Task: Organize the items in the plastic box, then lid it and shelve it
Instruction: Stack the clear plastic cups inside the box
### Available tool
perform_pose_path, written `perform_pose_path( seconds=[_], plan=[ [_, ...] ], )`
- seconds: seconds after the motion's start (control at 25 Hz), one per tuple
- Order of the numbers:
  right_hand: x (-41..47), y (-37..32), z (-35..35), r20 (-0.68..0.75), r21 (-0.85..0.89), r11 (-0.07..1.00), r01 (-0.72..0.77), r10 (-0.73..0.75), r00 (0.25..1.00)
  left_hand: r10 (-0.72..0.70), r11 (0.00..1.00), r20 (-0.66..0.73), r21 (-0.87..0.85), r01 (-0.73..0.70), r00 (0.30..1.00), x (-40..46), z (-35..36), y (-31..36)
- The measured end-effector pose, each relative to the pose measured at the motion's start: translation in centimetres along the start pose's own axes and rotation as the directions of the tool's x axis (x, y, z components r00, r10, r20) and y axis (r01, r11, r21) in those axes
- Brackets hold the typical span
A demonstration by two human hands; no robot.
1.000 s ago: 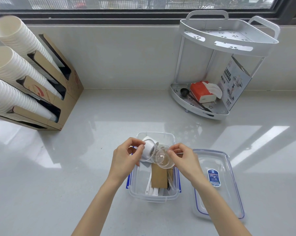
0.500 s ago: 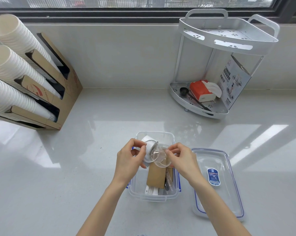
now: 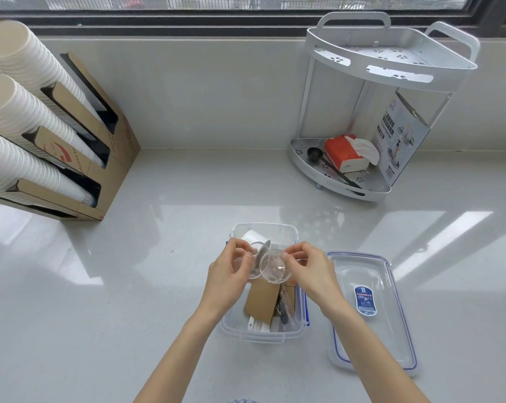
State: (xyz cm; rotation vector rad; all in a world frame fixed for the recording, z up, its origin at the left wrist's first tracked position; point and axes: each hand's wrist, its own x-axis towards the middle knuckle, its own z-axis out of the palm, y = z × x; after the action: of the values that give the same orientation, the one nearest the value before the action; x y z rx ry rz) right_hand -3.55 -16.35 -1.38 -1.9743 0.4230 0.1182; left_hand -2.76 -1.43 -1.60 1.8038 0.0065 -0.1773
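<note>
A clear plastic box (image 3: 278, 337) with blue clasps sits on the counter in front of me. Inside lie a brown cardboard sleeve (image 3: 262, 301), white utensils (image 3: 256, 325), a wrapped dark utensil (image 3: 285, 308) and a white cup (image 3: 253, 237) at the far end. Above the box, my left hand (image 3: 227, 271) pinches one small clear cup (image 3: 256, 261) tilted on its side. My right hand (image 3: 308, 267) holds a second clear cup (image 3: 273, 267), whose rim overlaps the first. The box's clear lid (image 3: 371, 309) with a blue label lies flat to the right.
A white two-tier corner shelf (image 3: 391, 68) stands at the back right; its lower tier holds a red tissue pack (image 3: 345, 151), a black scoop (image 3: 315, 155) and a printed card. A cardboard dispenser (image 3: 100, 158) with stacked paper cups is at the left.
The two clear cups have come closer together and now overlap, mouth towards mouth. Both hands stay above the far half of the box.
</note>
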Motion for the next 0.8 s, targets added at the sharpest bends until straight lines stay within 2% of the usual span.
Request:
perform_pose_path(
  seconds=[0.12, 0.28, 0.52, 0.68, 0.8],
  plan=[
    [0.0, 0.0, 0.1, 0.014, 0.044, 0.999, -0.012, 0.012, 1.0, -0.062, 0.998, 0.071, -0.026, 0.064, 0.996, 0.0, 0.2, -0.2],
    [-0.2, -0.2, -0.1, 0.072, 0.127, 0.991, -0.048, 0.039, 0.997, -0.066, 0.997, 0.025, -0.028, 0.067, 0.998, -0.1, 0.1, -0.8],
    [-0.5, -0.4, -0.1, 0.177, 0.142, 0.99, 0.006, -0.031, 0.984, -0.091, 0.99, -0.031, -0.112, 0.087, 0.995, 0.1, -0.3, -1.1],
    [-0.8, 0.2, -0.1, 0.253, 0.132, 0.984, 0.118, -0.148, 0.956, -0.156, 0.971, -0.036, -0.189, 0.147, 0.987, 0.2, -0.8, -1.0],
    [-0.8, 0.4, 0.0, 0.261, 0.099, 0.971, 0.217, -0.236, 0.936, -0.183, 0.97, -0.046, -0.169, 0.173, 0.982, 0.3, -1.2, -0.8]
  ],
)
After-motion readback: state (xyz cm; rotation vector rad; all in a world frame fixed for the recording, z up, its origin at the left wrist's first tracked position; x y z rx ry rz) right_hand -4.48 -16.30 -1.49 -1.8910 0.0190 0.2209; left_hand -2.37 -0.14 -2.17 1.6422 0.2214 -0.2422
